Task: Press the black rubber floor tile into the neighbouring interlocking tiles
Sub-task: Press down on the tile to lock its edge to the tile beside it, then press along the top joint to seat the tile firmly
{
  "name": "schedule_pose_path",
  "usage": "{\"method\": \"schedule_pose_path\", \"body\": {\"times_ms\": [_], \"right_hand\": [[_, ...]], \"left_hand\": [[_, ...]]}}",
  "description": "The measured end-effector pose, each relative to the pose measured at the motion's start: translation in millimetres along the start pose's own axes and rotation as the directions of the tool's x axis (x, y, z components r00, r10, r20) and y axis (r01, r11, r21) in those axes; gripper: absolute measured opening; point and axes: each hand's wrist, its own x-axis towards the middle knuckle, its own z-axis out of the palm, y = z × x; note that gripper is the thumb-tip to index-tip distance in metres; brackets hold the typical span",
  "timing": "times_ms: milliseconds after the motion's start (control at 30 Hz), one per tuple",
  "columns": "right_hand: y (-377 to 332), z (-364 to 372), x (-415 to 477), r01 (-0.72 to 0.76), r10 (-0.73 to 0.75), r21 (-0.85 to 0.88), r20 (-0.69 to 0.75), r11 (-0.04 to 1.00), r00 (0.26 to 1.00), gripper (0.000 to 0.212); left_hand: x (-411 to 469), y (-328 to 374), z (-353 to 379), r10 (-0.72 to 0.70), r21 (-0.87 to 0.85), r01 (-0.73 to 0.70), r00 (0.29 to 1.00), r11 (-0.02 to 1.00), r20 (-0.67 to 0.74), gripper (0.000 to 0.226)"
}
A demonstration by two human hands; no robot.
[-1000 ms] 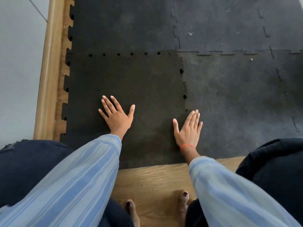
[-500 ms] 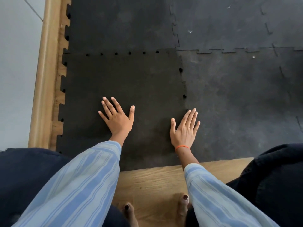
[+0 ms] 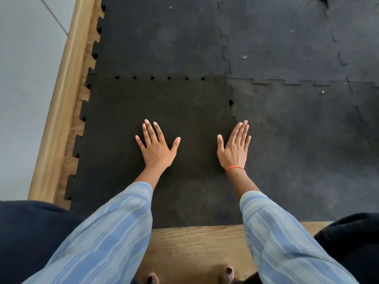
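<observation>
- On the black rubber floor tile [image 3: 164,124], toward its near half: left hand [image 3: 156,148], palm down and flat, fingers [image 3: 149,130] spread with the thumb angled out to the right.
- Along that tile's right edge: right hand [image 3: 233,149], palm down, four fingers held close together, thumb set apart to the left; the hand lies over the seam, so the joint beneath it is hidden.
- Orange band [image 3: 235,168] around the right wrist.
- Blue striped sleeves [image 3: 106,238] cover both forearms and run out of the bottom of the view.
- Black rubber floor tile: darker than its neighbours, lying at the near left corner of the matted floor; small round gaps show along its far edge and one on its right edge.
- Neighbouring tiles [image 3: 297,140]: greyer, scuffed, joined by toothed seams; cut off at the top and right.
- Wooden floor [image 3: 196,242]: bare strip at the near edge and along the tile's toothed left side, bounded by a wooden skirting [image 3: 61,99].
- Toes [image 3: 227,271] at the bottom edge, mostly cut off.
- Dark clothing at both lower corners; hard to make out.
</observation>
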Motion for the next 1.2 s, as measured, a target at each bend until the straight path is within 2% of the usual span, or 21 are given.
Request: {"method": "schedule_pose_path", "body": {"times_ms": [67,267,367,533,767,900,1033,1200], "right_hand": [[-1,5,5,0.039,-0.039,-0.048,0.011,0.998,0.999,0.08],[-1,12,13,-0.005,0.012,-0.124,0.051,0.992,0.999,0.084],[-3,13,22,0.005,0.002,-0.133,0.052,0.991,0.999,0.081],[-13,10,67,0.156,-0.156,-0.178,0.016,0.971,0.988,0.07],[-21,8,102,0.153,-0.149,-0.159,0.038,0.975,0.988,0.079],[-23,2,105,0.146,-0.134,-0.154,0.086,0.977,0.987,0.078],[-33,-16,130,0.134,-0.108,-0.108,0.214,0.985,0.971,0.074],[-58,-21,155,0.323,-0.27,-0.094,0.359,0.942,0.893,0.064]], "left_hand": [[0,-1,2,0.004,0.008,-0.004,1.0,1.0,-0.024,0.093],[8,3,3,0.052,0.012,-0.051,0.997,0.999,-0.064,0.09],[23,10,0,0.086,0.024,-0.085,0.996,0.996,-0.041,0.092],[58,13,-4,0.18,0.067,-0.179,0.984,0.982,-0.004,0.097],[107,26,-23,0.227,0.068,-0.229,0.973,0.971,0.045,0.099],[122,33,-36,0.236,0.07,-0.246,0.964,0.967,0.126,0.102],[126,35,-48,0.239,0.042,-0.252,0.951,0.967,0.196,0.104],[137,35,-59,0.263,0.039,-0.278,0.94,0.96,0.22,0.092]]}}
